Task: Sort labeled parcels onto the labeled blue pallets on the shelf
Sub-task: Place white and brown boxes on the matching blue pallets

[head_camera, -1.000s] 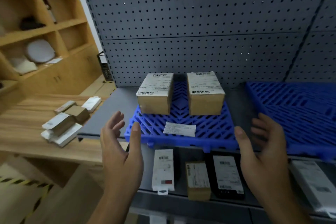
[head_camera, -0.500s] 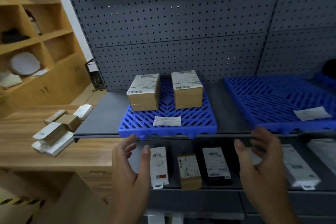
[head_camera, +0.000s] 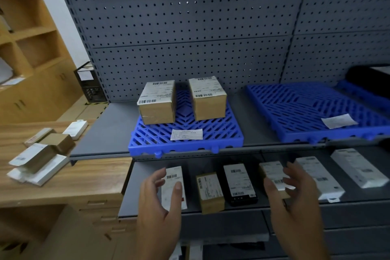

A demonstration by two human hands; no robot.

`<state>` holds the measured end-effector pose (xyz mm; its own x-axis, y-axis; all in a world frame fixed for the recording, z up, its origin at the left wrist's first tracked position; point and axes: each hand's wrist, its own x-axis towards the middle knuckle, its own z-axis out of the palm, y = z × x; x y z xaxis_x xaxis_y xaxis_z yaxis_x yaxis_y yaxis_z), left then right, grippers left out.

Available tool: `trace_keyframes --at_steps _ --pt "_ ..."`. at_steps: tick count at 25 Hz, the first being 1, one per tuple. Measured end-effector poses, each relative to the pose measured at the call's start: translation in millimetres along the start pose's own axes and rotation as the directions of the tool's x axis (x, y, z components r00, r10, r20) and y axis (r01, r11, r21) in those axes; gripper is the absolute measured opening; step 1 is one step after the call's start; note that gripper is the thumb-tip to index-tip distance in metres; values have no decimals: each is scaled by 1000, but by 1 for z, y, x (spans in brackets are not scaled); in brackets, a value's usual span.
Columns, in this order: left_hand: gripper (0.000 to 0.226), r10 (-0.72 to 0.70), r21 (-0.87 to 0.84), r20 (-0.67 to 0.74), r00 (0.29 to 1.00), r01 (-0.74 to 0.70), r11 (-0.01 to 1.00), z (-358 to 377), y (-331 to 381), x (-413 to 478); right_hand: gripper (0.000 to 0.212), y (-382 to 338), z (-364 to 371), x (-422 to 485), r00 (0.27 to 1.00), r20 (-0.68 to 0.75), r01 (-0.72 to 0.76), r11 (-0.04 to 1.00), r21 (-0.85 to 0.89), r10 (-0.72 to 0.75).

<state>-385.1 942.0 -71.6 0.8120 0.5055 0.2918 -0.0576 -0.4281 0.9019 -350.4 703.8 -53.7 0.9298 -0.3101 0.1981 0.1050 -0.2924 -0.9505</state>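
The fingers point(head_camera: 154, 183) of the left hand point(head_camera: 158, 202) are loose and hold nothing. They are nearest the long white flat parcel point(head_camera: 176, 172) at the left end of the lower grey shelf point(head_camera: 135, 186). The parcel's long side runs front to back. The right hand point(head_camera: 295, 200) is also loose and hides part of a small brown box point(head_camera: 272, 170). The white parcel's label point(head_camera: 172, 176) is too blurry to read.

1. Your head camera looked forward and down at the upper shelf point(head_camera: 105, 133), from just in front of it.
2. It faced the pegboard wall point(head_camera: 190, 27) almost squarely, its wide lens taking in the wooden table point(head_camera: 84, 177) at left.
3. It sat near: your left hand point(head_camera: 158, 207) and right hand point(head_camera: 295, 207) filled the bottom edge, before the lower shelf point(head_camera: 136, 188).
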Motion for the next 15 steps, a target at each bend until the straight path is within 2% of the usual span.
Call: trace_keyframes --at_steps 5,9,12,15 --pt "48 -16 73 23 1000 14 997 0 -19 -1 74 18 15 -3 1000 7 -29 999 -36 30" --pt "37 -78 172 54 995 68 983 2 -43 3 74 33 29 -1 999 11 -30 997 -74 31" --pt "41 -124 242 64 990 105 965 4 -61 6 66 44 39 4 999 29 -26 992 -121 30" --pt "46 -128 308 72 989 100 946 9 -78 11 69 54 49 7 998 54 -5 981 -193 16"
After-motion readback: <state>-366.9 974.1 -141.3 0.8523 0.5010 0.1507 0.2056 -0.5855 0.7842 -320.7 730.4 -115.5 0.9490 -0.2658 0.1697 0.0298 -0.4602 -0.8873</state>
